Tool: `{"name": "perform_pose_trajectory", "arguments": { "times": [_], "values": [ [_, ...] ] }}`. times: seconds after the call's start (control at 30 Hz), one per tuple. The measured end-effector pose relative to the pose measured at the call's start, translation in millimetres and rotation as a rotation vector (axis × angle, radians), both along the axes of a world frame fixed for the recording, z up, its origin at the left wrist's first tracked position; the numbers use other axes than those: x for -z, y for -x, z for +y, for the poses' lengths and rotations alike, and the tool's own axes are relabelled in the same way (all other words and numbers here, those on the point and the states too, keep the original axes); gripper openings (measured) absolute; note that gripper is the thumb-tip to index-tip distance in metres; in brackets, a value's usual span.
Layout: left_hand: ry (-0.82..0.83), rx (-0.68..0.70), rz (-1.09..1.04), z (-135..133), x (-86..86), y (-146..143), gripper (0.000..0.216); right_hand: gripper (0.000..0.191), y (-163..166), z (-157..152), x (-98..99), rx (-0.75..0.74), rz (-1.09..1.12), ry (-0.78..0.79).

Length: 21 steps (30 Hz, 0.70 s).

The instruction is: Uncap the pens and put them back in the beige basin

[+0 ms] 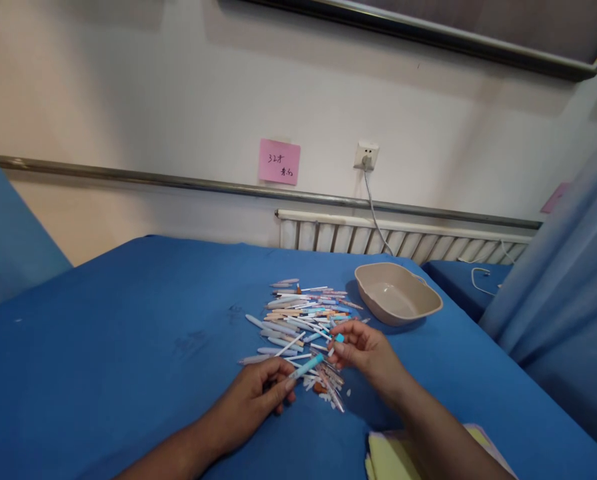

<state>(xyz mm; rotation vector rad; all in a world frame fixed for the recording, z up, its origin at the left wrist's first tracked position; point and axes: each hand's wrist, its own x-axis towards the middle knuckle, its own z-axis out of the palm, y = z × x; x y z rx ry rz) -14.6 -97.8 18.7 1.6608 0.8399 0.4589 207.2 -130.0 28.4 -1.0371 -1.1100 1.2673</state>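
My left hand (273,387) is closed around a light-blue pen barrel (308,367), which points up to the right. Between the thumb and fingers of my right hand (361,350) is a small piece with a bright blue top (339,339) and a whitish lower part; its exact kind is too small to tell. The two held pieces are apart, close to each other. Behind and beneath them a loose pile of pens and pen parts (283,327) lies on the blue cloth, with white sticks, pale barrels and some orange ones. Small white bits (323,396) lie near the pile's front end.
A beige basin (398,293) stands on the blue-covered table (128,347), right of the pile. A folded yellow cloth (393,457) lies under my right forearm. Behind are a white radiator (323,235), a metal rail (188,182) and a plugged-in cord (373,207). Blue curtains (568,287) hang at the right.
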Motion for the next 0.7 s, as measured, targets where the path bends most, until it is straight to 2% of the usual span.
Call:
{"name": "perform_pose_trajectory", "arguments": {
  "times": [0.33, 0.57, 0.7],
  "values": [
    [0.015, 0.017, -0.003, -0.6, -0.4, 0.1, 0.026, 0.036, 11.3, -0.2, 9.9, 0.05, 0.062, -0.028],
    [0.023, 0.019, -0.014, -0.6, -0.1, 0.9, 0.027, 0.034, 12.1, -1.0, 8.7, 0.059, 0.01, -0.054],
    [0.022, 0.02, -0.007, -1.0, -1.9, 1.0, 0.027, 0.026, 10.9, -4.3, 9.8, 0.092, -0.127, -0.098]
  ]
}}
